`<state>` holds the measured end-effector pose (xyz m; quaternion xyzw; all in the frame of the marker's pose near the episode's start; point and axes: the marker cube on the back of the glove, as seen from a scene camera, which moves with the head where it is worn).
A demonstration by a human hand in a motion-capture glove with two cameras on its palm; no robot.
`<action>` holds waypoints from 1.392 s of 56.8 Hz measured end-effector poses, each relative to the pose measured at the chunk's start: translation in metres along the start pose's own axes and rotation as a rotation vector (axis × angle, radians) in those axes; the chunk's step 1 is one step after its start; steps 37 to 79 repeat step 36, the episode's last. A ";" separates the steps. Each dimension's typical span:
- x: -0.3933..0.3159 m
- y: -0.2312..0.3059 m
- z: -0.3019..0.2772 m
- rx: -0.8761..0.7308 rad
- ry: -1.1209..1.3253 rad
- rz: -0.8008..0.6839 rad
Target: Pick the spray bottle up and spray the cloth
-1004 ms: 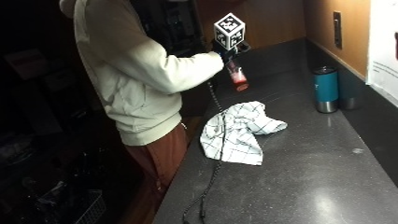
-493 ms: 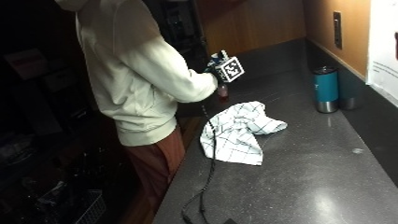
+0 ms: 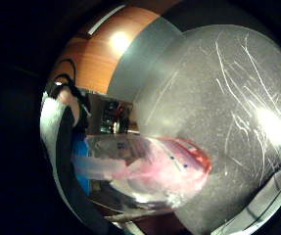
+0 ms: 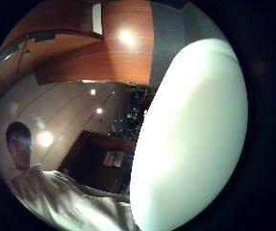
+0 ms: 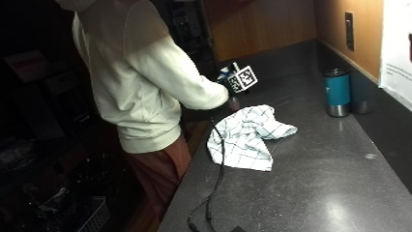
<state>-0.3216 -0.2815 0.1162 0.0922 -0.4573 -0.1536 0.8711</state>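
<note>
Over the dark speckled counter (image 5: 334,183), the black-gloved right hand (image 5: 227,84) grips a clear plastic spray bottle of pink liquid (image 3: 154,166), label unreadable, just beside the white black-checked cloth (image 5: 248,135).

The checked cloth (image 5: 251,135) lies crumpled near the table's (image 5: 334,193) front edge, where the person stands. A teal tumbler (image 5: 336,92) stands against the back wall, well apart from it. Bare table runs between the two. A black cable (image 5: 215,188) trails along the front edge.
</note>
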 end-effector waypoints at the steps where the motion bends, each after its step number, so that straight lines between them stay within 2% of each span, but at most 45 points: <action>1: -0.001 0.005 -0.006 -0.031 0.001 0.002; 8: -0.005 0.020 -0.028 -0.221 0.010 0.033; 14: -0.007 0.032 -0.055 -0.270 0.039 0.013; 36: -0.021 0.060 -0.117 -0.164 0.113 0.001; 79: -0.021 0.060 -0.117 -0.164 0.113 0.001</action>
